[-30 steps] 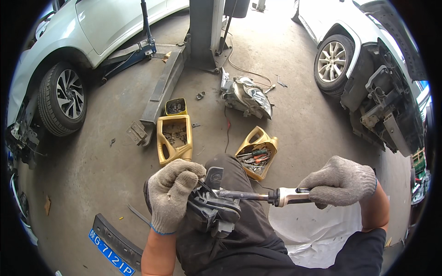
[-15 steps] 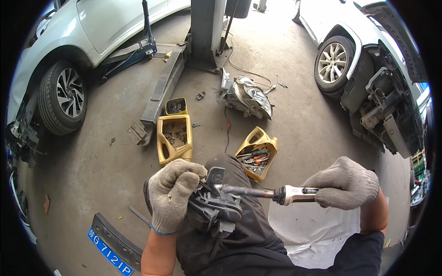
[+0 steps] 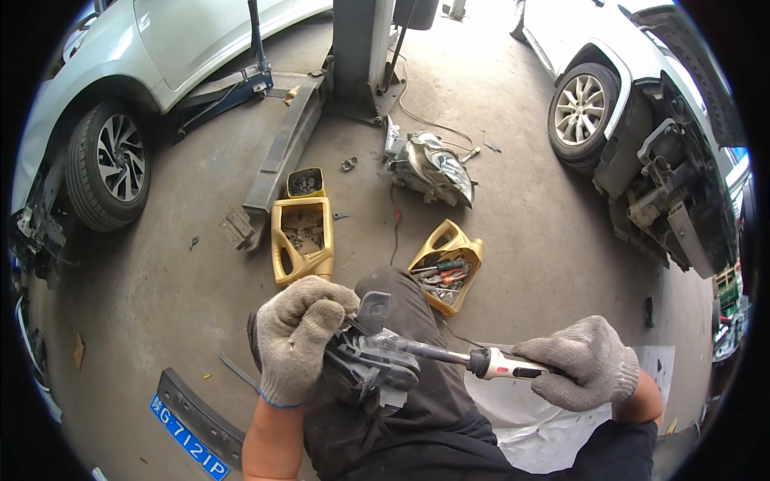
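My left hand (image 3: 301, 337), in a grey knitted glove, is closed on the edge of a black plastic car part (image 3: 365, 373) resting over my thigh. A flat translucent tab (image 3: 374, 309) stands up from its far side. On the right, my gloved right hand (image 3: 581, 365) wraps round the handle of a soldering-iron-like tool (image 3: 497, 363), with a white and black grip and a long metal shaft. Its shaft points left, and its flat tip touches or lies just over the part's top. The exact contact is too small to tell.
Cut-open yellow jugs hold small hardware (image 3: 305, 240) and hand tools (image 3: 446, 280). Beyond lies a headlight (image 3: 433, 168) near a lift post (image 3: 357, 64). White cars (image 3: 192, 48) stand on both sides. A white sheet (image 3: 537, 417) lies right; a blue licence plate (image 3: 188, 439) lies left.
My right hand has come down and slightly nearer, so the tool now slopes down toward its handle. The left hand and the black part have hardly moved.
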Tool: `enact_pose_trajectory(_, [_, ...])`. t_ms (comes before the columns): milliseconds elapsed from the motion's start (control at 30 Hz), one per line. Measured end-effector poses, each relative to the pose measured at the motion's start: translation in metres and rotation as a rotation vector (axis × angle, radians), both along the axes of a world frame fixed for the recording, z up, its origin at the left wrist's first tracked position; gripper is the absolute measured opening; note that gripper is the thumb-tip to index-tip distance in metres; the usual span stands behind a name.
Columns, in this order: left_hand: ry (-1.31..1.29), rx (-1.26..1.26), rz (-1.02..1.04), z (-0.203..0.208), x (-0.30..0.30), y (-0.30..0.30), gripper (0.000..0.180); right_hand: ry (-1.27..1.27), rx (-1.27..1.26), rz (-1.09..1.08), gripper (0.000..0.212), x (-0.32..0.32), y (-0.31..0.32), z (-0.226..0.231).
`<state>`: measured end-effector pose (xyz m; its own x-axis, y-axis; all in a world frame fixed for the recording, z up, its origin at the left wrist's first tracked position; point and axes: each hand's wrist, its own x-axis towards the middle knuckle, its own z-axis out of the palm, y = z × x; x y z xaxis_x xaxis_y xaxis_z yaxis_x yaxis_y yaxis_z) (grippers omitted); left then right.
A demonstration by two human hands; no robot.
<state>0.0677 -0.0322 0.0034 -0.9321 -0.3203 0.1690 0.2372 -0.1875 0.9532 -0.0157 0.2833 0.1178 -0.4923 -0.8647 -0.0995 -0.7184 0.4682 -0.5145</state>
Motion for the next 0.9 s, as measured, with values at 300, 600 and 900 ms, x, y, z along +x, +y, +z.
enact_pose_trajectory(300, [-0.012,0.003,0.018,0.0,0.0,0.001,0.018,-0.016,0.084,-0.026,0.032,0.009,-0.01,0.015])
enact_pose_trajectory(600, [-0.009,-0.012,0.022,0.003,0.0,0.002,0.016,-0.021,0.108,-0.005,0.028,0.008,-0.009,0.017])
enact_pose_trajectory(900, [-0.012,-0.017,0.03,0.005,0.0,0.003,0.015,-0.083,0.203,0.005,0.028,0.0,-0.015,0.031])
